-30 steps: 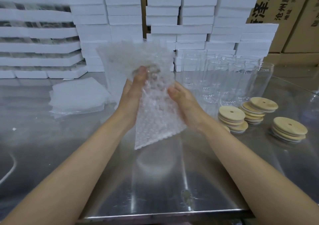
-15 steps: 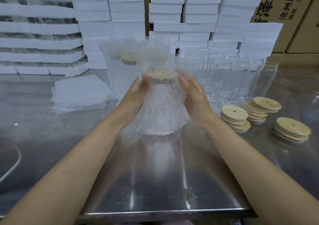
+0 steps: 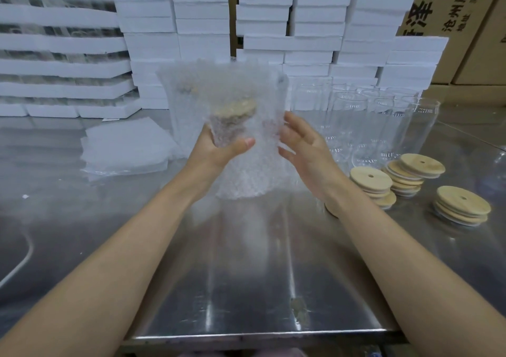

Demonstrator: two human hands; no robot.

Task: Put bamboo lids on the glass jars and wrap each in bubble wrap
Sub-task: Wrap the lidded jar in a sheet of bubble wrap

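A glass jar with a bamboo lid is bundled in bubble wrap, held above the steel table. My left hand grips the wrapped jar, thumb across its front. My right hand touches the right side of the wrap with straight, spread fingers. Another wrapped jar stands just behind. Several bare glass jars stand at the right, and three stacks of bamboo lids lie in front of them.
A pile of flat bubble-wrap sheets lies at the left on the steel table. White foam trays are stacked along the back, with cardboard boxes at the right. The table's front edge is near me.
The wrapped jar has tilted, its lid now towards the left. My left hand has closed round it, and my right hand has opened and slid along the wrap's right side.
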